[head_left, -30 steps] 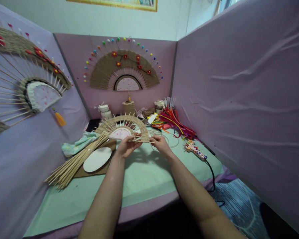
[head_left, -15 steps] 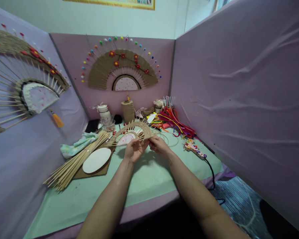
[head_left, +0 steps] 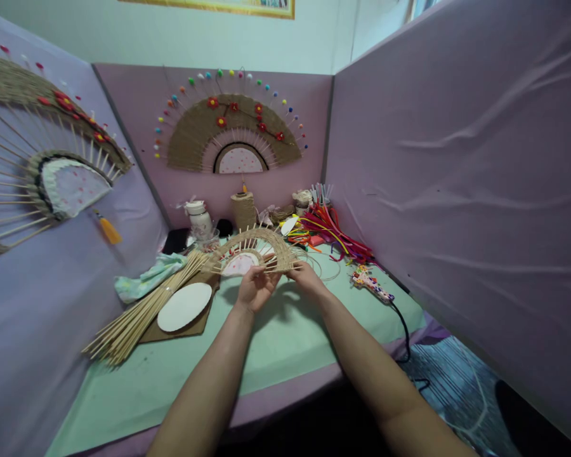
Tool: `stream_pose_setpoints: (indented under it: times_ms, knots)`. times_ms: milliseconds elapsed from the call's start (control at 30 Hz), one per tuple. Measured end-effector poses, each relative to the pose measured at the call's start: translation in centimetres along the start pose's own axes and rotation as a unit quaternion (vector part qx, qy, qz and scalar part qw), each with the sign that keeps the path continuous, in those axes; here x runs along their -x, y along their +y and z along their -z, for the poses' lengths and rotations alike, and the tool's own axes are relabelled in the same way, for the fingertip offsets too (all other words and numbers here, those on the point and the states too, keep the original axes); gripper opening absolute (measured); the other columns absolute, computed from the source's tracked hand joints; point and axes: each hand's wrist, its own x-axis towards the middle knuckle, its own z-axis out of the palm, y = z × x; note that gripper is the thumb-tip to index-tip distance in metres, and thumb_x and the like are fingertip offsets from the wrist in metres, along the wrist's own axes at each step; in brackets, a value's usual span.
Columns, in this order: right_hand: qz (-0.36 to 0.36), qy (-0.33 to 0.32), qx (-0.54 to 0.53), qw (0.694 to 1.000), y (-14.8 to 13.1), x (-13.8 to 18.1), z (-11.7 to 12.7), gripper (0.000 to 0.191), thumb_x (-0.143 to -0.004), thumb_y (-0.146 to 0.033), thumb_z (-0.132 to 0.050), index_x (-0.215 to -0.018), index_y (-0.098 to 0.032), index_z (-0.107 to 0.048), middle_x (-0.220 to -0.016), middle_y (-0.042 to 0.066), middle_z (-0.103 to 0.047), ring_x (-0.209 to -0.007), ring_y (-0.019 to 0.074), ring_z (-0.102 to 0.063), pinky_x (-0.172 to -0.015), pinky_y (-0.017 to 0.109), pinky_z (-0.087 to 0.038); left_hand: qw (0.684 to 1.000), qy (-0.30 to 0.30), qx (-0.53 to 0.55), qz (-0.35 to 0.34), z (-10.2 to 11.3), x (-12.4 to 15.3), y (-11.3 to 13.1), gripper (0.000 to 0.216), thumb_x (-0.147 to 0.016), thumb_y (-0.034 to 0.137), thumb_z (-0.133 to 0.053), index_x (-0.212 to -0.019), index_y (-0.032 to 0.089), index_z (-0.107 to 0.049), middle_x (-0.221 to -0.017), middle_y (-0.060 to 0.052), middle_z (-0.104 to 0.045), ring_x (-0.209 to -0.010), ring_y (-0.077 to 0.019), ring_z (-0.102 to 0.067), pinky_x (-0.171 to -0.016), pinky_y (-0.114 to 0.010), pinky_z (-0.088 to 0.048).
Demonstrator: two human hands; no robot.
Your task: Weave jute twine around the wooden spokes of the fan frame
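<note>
Good handling of the fan (head_left: 283, 252), held up in front of the spool (head_left: 243, 212), probably means an even, light grip that keeps the weave snug without flexing the frame. The left hand (head_left: 257, 289) grasps its lower edge from beneath, palm partly up; the right hand (head_left: 303, 277) pinches its end, whether on stick or twine being too small to tell.

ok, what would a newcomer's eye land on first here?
Probably the large twine fan on the back panel, its red flowers bright under an arc of colored balls. Then the smaller twine fan above the green tablecloth, held by the fingers of the left hand and right hand. After that, the red pipe cleaners at the tablecloth's back right.
</note>
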Motion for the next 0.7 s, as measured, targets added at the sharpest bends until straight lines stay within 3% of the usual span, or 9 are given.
stream_pose_setpoints:
  times_ms: [100, 167, 300, 367, 533, 700]
  knots:
    - [0.015, 0.112, -0.02, 0.993, -0.8, 0.1, 0.2, 0.026, -0.068, -0.036, -0.066, -0.086, -0.018, -0.064, -0.09, 0.004, -0.064, -0.081, 0.0152, -0.055, -0.075, 0.029, -0.044, 0.997, 0.042, -0.012, -0.06, 0.4, -0.4, 0.6, 0.033, -0.07, 0.006, -0.047, -0.096, 0.013, -0.065, -0.092, -0.005, -0.073, -0.092, -0.0135, -0.066, -0.09, -0.024, -0.049]
    - [-0.007, 0.144, -0.086, 0.986, -1.3, 0.2, 0.3, 0.026, -0.066, -0.035, -0.069, -0.085, -0.019, -0.064, -0.086, 0.004, -0.063, -0.077, 0.0143, -0.054, -0.073, 0.028, -0.045, 0.994, 0.059, -0.027, -0.089, 0.6, -0.6, 1.0, 0.034, -0.069, 0.006, -0.048, -0.097, 0.014, -0.065, -0.091, -0.004, -0.073, -0.091, -0.0132, -0.066, -0.089, -0.023, -0.049]
    - [-0.103, 0.02, -0.299, 0.949, -2.5, 0.6, 0.3, 0.026, -0.061, -0.031, -0.075, -0.081, -0.019, -0.063, -0.071, 0.0, -0.06, -0.063, 0.01, -0.053, -0.062, 0.024, -0.046, 0.99, 0.057, -0.047, -0.122, 0.5, -0.7, 1.1, 0.04, -0.068, 0.005, -0.049, -0.103, 0.016, -0.064, -0.092, -0.004, -0.073, -0.094, -0.0141, -0.065, -0.089, -0.024, -0.048]
    - [-0.127, -0.017, -0.353, 0.927, -2.8, 0.8, 0.1, 0.027, -0.06, -0.026, -0.078, -0.081, -0.019, -0.063, -0.071, -0.001, -0.061, -0.062, 0.0086, -0.054, -0.061, 0.022, -0.048, 0.989, 0.051, -0.055, -0.131, 0.3, -0.7, 1.0, 0.041, -0.068, 0.005, -0.05, -0.105, 0.016, -0.063, -0.094, -0.004, -0.072, -0.1, -0.015, -0.063, -0.092, -0.025, -0.047]
    - [-0.148, -0.03, -0.409, 0.9, -2.8, 1.0, -0.1, 0.026, -0.059, -0.022, -0.08, -0.076, -0.019, -0.061, -0.071, -0.003, -0.063, -0.061, 0.0064, -0.057, -0.061, 0.02, -0.049, 0.986, 0.059, -0.083, -0.134, 0.3, -0.6, 0.8, 0.037, -0.067, 0.008, -0.051, -0.101, 0.017, -0.064, -0.098, -0.005, -0.071, -0.108, -0.0167, -0.06, -0.097, -0.027, -0.044]
    - [-0.166, -0.059, -0.415, 0.893, -2.6, 1.0, -0.1, 0.027, -0.059, -0.021, -0.081, -0.075, -0.016, -0.06, -0.069, -0.003, -0.062, -0.059, 0.0053, -0.057, -0.06, 0.017, -0.05, 0.989, 0.043, -0.081, -0.117, 0.3, -0.5, 0.8, 0.036, -0.067, 0.007, -0.052, -0.101, 0.016, -0.063, -0.099, -0.005, -0.071, -0.107, -0.0165, -0.06, -0.096, -0.027, -0.044]
